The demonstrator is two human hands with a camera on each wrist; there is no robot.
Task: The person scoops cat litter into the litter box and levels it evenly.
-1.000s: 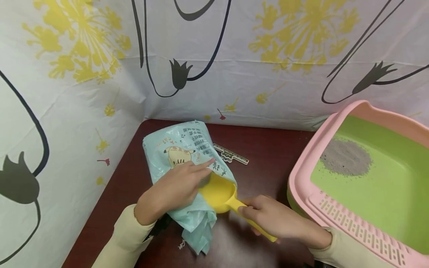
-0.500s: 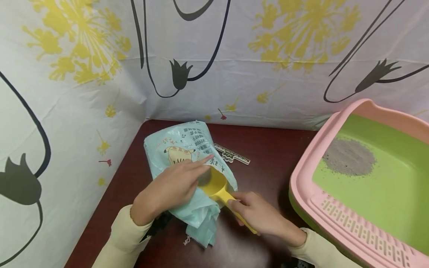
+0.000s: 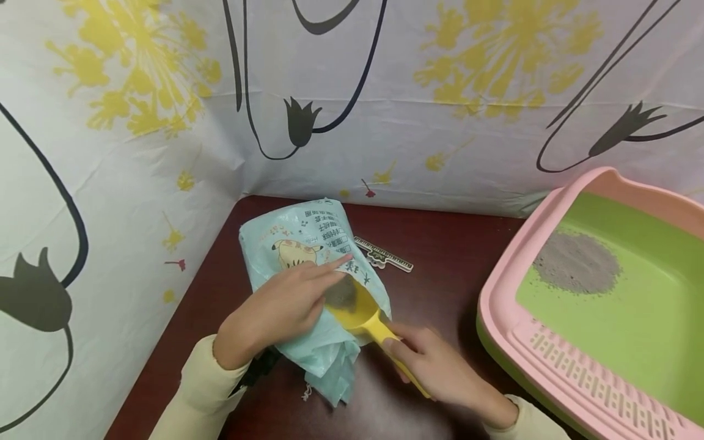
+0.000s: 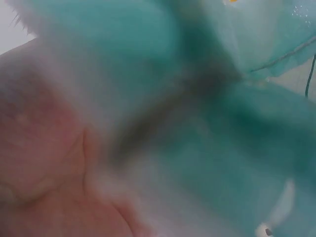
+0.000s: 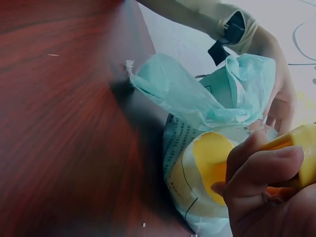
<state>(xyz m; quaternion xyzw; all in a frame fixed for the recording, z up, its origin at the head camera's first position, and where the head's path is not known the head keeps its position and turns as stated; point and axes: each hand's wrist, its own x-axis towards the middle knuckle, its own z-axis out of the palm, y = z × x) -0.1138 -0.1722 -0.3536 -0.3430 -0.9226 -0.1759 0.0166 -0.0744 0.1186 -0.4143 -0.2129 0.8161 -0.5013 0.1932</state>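
A pale blue printed plastic bag [image 3: 258, 244] lies on the table with its mouth toward me. My left hand [image 3: 283, 305] holds the bag's upper edge at the mouth, index finger stretched over the print. My right hand [image 3: 434, 363] grips the handle of a yellow scoop [image 3: 365, 305], whose bowl sits in the bag's mouth with grey granular litter [image 3: 341, 294] in it. The bowl's far end is hidden in the bag. In the right wrist view, fingers wrap the scoop's handle [image 5: 308, 148] in front of the bag [image 5: 173, 84]. The left wrist view is mostly blurred bag [image 4: 207, 163] and palm.
A green litter box with a pink rim [image 3: 497, 299] stands on the right, a patch of grey litter [image 3: 577, 263] on its floor. Behind the bag lies a small ruler [image 3: 385, 255]. A patterned sheet [image 3: 352, 110] hangs behind the dark red table [image 3: 440, 238].
The scoop has moved left, deeper into the bag's mouth, then slightly back, with more grey litter showing in its bowl. The left hand stays nearly in place on the bag.
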